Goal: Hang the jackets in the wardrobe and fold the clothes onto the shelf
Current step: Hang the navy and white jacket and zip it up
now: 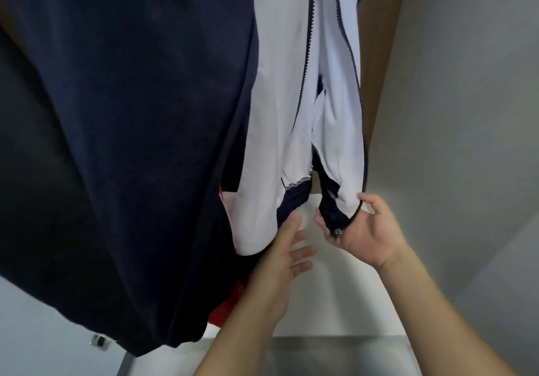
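Brown wardrobe wall (pixel 382 55) | right hand (pixel 360 230) pinches white navy-trimmed zip jacket (pixel 291 113) hem | left hand (pixel 284 254) open | soft, light; hold hem corners

Grey wall (pixel 466 84), small wall socket (pixel 100 341)

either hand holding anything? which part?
Right hand grips the white jacket by its bottom zipper corner. Left hand is open beside the hem, gripping nothing.
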